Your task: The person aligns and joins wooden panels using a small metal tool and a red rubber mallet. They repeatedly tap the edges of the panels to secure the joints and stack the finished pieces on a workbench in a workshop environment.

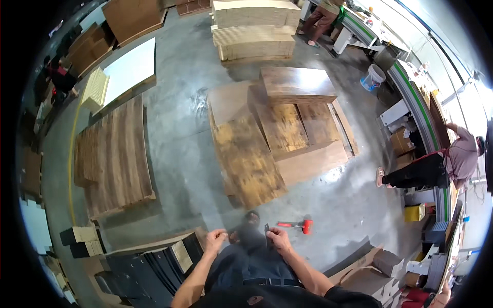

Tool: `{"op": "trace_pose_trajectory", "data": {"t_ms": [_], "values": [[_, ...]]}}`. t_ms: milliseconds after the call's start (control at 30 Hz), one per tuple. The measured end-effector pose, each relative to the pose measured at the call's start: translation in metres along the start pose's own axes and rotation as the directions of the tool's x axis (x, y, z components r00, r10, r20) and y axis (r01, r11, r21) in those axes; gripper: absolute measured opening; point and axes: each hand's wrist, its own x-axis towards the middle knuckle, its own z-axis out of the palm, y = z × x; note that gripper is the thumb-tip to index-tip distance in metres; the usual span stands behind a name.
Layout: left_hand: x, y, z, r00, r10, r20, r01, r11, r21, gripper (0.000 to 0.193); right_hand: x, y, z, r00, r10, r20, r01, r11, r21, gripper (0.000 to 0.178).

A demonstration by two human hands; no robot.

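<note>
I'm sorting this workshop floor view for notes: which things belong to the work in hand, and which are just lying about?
In hand:
- left hand, closed, contents too small to tell
- right hand, holding a small dark metal piece
- red mallet, on the floor beside it

Lying about:
- brown panels
- pale board stack
- white bucket
- cardboard boxes

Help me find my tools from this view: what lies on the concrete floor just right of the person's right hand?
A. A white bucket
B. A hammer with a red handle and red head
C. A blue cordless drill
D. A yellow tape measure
B: a red hammer lies flat on the grey floor, just right of the right hand.
</note>
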Motion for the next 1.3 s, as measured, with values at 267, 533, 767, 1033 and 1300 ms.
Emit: {"op": "trace_pose_trajectory", "data": {"t_ms": [267,533,767,1033,1300], "values": [[0.014,0.033,0.005,1.0,-0.015,-0.004,0.015,1.0,0.001,0.033,0.056,-0.093,0.012,0.985,-0.171,0.007,0.17,0.983,0.075,0.021],[0.047,0.106,-0.001,0.995,-0.046,0.086,0.048,0.999,-0.021,0.033,0.093,-0.113,0.025,0.985,-0.173,-0.026,0.175,0.972,0.159,0.016],[0.123,0.139,-0.036,0.958,-0.075,0.275,0.11,0.988,-0.112,0.033,0.109,-0.137,0.112,0.992,-0.096,-0.078,0.112,0.968,0.227,0.011],[0.243,0.208,-0.157,0.912,-0.065,0.406,0.074,0.997,-0.006,0.032,0.172,-0.163,0.272,0.969,0.059,-0.238,0.052,0.9,0.433,0.008],[0.301,0.252,-0.258,0.943,0.054,0.329,-0.016,0.993,-0.116,0.029,0.205,-0.231,0.415,0.992,0.04,-0.117,0.001,0.945,0.328,0.008]]}}
